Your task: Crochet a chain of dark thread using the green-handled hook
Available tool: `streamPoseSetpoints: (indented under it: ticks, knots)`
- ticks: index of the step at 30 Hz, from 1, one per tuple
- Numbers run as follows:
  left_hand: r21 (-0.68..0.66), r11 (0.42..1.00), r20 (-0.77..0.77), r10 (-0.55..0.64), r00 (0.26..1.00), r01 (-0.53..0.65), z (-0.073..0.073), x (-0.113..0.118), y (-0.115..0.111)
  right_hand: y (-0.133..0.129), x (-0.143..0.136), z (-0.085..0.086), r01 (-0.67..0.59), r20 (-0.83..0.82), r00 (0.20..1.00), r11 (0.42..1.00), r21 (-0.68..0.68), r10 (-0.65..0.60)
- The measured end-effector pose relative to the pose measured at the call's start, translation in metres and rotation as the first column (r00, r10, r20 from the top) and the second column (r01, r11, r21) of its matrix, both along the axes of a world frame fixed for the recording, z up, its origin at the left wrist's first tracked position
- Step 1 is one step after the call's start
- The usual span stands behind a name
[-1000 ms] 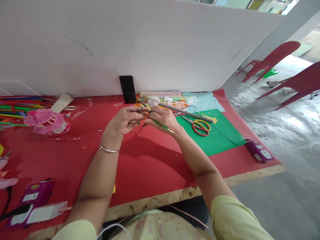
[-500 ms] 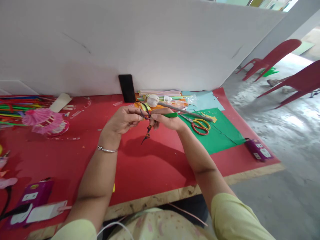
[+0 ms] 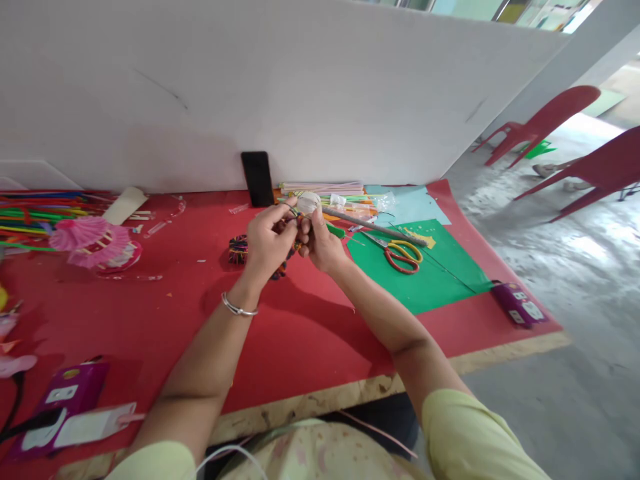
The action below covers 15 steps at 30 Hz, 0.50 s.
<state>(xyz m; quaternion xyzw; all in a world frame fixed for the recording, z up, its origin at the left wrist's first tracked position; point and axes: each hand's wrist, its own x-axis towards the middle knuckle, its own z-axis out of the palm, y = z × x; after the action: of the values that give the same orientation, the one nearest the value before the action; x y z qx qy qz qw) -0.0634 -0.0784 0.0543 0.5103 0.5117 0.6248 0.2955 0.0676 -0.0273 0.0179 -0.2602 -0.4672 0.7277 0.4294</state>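
Note:
My left hand (image 3: 270, 241) is closed in a pinch on dark multicoloured yarn, with a thin black loop rising above the fingers. A bundle of this multicoloured yarn (image 3: 238, 249) shows left of the hand, and more hangs below it. My right hand (image 3: 321, 241) meets the left one, thumb and fingers closed at the same yarn. A green-handled tool (image 3: 336, 230) sticks out beyond the right hand; its tip cannot be made out. Right behind the fingers lies a white ball (image 3: 309, 202) of thread or tape.
Scissors (image 3: 404, 256) and a grey stick (image 3: 380, 225) lie over a green sheet (image 3: 440, 283). A black phone (image 3: 257, 179) leans on the white partition. At left are a pink frilled craft (image 3: 93, 241) and coloured sticks (image 3: 37, 217). Purple boxes (image 3: 519, 303) stand near the table edges.
Both hands have turned and drawn closer together. The left hand has rolled over, back upward, and moved right. A yarn bundle now shows beside it; the dangling dark end is no longer seen.

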Motion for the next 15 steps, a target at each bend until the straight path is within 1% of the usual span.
streamPoseSetpoints:
  ticks: [2,3,4,6,8,9,11,12,15]
  knots:
    - [0.051,0.995,-0.114,0.086,0.990,-0.081,-0.003,0.006,-0.001,-0.003,-0.005,0.001,0.069,-0.049,0.996,0.992,-0.106,-0.075]
    - [0.071,0.992,-0.146,0.113,0.983,-0.103,-0.004,0.008,-0.001,-0.004,-0.007,0.002,0.079,-0.071,0.993,0.986,-0.150,-0.091]
    - [0.086,0.990,-0.151,0.128,0.980,-0.115,-0.005,0.009,-0.001,-0.006,-0.009,0.004,0.078,-0.092,0.991,0.980,-0.181,-0.096]
    - [0.079,0.992,-0.074,0.100,0.992,-0.094,-0.004,0.009,0.000,-0.010,-0.010,0.007,0.067,-0.126,0.988,0.978,-0.198,-0.093]
    - [0.015,1.000,0.110,0.016,0.994,-0.017,-0.002,0.007,0.002,-0.014,-0.011,0.008,0.047,-0.142,0.987,0.985,-0.167,-0.071]
    - [-0.026,0.999,0.221,-0.033,0.975,0.040,-0.001,0.006,0.003,-0.015,-0.010,0.008,0.042,-0.138,0.988,0.989,-0.143,-0.062]
    - [-0.093,0.981,0.417,-0.118,0.901,0.172,0.004,0.001,0.004,-0.016,-0.009,0.005,0.037,-0.101,0.994,0.994,-0.100,-0.047]
    - [-0.110,0.966,0.491,-0.154,0.857,0.236,0.006,-0.002,0.005,-0.016,-0.007,0.003,0.032,-0.069,0.997,0.996,-0.081,-0.038]
    - [-0.128,0.903,0.621,-0.249,0.743,0.410,0.011,-0.014,0.005,-0.008,0.001,-0.004,-0.010,0.044,0.999,1.000,0.005,0.010]
